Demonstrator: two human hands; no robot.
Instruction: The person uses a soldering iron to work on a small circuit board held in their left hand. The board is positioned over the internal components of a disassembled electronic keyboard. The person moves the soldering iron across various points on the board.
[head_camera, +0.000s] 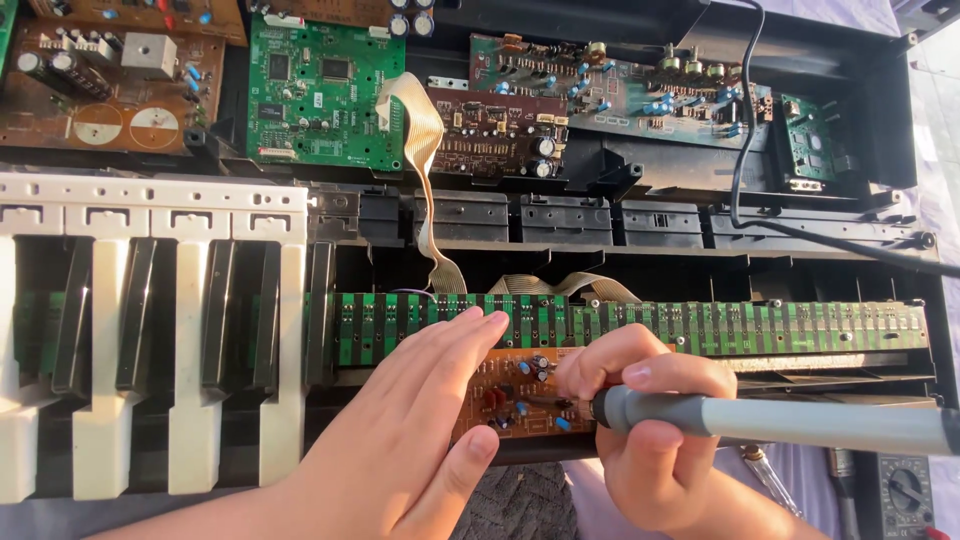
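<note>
- The small orange circuit board (520, 395) sits at the near edge of the opened keyboard case (800, 60), just in front of the long green contact strip (700, 325), between my two hands.
- My left hand (420, 430) lies flat and open on the board's left part, fingers stretched together onto the strip and thumb against the board's near edge; it grips nothing, it only presses.
- My right hand (650, 430) is closed around the grey handle of a soldering iron (780, 420), fingers curled near its front end; the tip is hidden behind my fingers, so I cannot tell which joint it meets.
- To do this well, I judge I should keep the left palm steady, keep my fingers clear of the tip, and touch one joint only.
- The case holds more: white and black keys (150, 330) on the left, brown and green boards (320, 90) along the far side, and beige ribbon cables (425, 170) running down to the strip.
- A multimeter (900, 495) lies near right.
</note>
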